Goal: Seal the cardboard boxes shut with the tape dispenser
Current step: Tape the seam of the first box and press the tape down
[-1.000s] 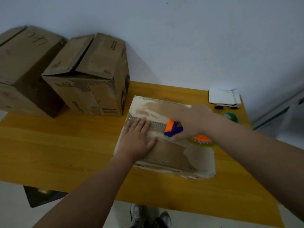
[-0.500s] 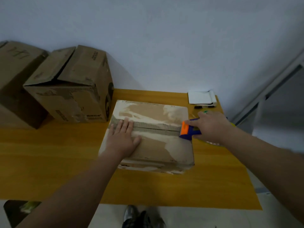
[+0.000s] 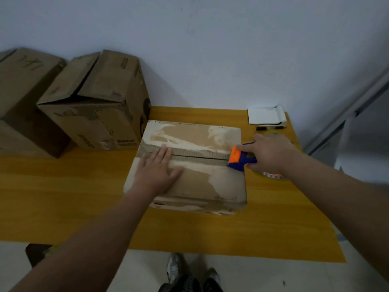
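A flat, worn cardboard box (image 3: 202, 182) lies on the yellow wooden table (image 3: 63, 203) with its top flaps closed. My left hand (image 3: 157, 171) presses flat on the left part of the centre seam, fingers straight. My right hand (image 3: 267, 154) grips the blue and orange tape dispenser (image 3: 240, 158), whose orange head sits at the right end of the seam, at the box's right edge. The yellowish tape roll (image 3: 271, 175) shows partly under my right hand.
Two taller cardboard boxes (image 3: 94, 106) (image 3: 23, 95) stand at the table's back left, the nearer one with loose flaps. A white pad (image 3: 266, 115) and a black marker (image 3: 269, 127) lie at the back right corner. Feet in shoes (image 3: 189, 275) show below the table edge.
My right hand has drawn the dispenser rightward along the seam from the box's middle to its right edge. My left hand has stayed pressed on the left end.
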`<state>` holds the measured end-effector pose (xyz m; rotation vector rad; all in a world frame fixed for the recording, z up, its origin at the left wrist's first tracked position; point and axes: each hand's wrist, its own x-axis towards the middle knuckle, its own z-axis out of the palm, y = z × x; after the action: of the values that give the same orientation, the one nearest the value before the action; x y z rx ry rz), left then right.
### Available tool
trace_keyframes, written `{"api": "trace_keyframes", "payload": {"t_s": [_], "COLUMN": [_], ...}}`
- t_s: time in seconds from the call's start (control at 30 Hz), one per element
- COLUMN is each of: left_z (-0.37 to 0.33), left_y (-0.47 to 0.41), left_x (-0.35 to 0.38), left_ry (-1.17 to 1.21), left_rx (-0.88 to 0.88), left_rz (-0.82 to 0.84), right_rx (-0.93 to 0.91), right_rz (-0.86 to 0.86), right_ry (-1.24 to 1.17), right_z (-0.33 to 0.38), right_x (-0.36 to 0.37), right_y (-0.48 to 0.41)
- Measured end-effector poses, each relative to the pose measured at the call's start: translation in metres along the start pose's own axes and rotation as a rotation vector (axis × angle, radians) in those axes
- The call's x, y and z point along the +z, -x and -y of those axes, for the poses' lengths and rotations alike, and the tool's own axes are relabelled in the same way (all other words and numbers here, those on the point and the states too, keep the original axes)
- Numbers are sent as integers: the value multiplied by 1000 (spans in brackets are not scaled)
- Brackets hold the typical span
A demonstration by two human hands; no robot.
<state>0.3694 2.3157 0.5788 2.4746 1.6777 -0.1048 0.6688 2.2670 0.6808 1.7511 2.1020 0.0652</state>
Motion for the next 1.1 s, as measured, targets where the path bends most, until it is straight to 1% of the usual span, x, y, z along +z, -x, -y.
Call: {"api": "trace_keyframes", "payload": {"t_s": [0.1,0.17,0.2,0.33,0.37,0.53,0.7,0.83,0.97,1.1], "left_z": [27,27,21,-23,-31,-31,-34,-47,-73,-63], "left_y": [14,20,22,28,29,29,29,26,26,28], "left_x": [-2,-1,-2,3,6,11,10,7,12,14], "left_ry": [15,23,24,17,33,34,5,15,11,12], "left_rx": [-109,-197,-208,-47,-37,-50,-59,-94,36,33], "left_rz": [20,24,25,20,19,-9,8,4,-14,-27], "right_rx": [-35,-104,-138,-169,-168,-169,-150,-142,-127,-83], "right_rz": [-41,-86,-96,-103,-102,-85,-53,-105,-124,-144], "right_ry": [-13,44,63,35,30,-13,-49,-83,-168,-245], "right_z": [33,58,69,94,95,73,59,59,53,56], "right_x": [-11,-22,-28,-35,-34,-28,-16,-12,2,13], "right_y": [-6,-16,-21,-29,-29,-19,-2,-4,0,1]}}
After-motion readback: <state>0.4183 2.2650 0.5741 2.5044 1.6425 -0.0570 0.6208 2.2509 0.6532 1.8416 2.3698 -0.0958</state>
